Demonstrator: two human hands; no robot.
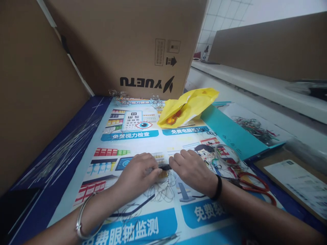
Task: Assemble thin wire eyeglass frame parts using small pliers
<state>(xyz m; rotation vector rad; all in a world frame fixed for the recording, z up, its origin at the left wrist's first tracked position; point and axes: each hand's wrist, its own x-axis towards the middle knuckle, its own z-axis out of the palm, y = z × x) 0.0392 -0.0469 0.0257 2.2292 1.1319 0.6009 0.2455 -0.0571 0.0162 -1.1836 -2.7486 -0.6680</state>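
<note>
My left hand (143,173) is closed, thumb and fingers pinching one end of a small, slim black piece (165,167). At its other end are the curled fingers of my right hand (192,172), which is also closed. What exactly the black piece is, I cannot make out. Under the hands lies a loose tangle of thin wire (165,187) on the printed poster sheet (143,144). Beside my right wrist rest red-handled scissors (255,183), partly hidden by the forearm. A coil of thin wire (233,160) lies just beyond them.
A crumpled yellow bag (194,103) lies farther back. Tangled wire bits (255,129) fill a teal-sided box (224,131) at right. Long thin wires (61,149) lie at left. Large cardboard boxes (122,44) wall off the back and left.
</note>
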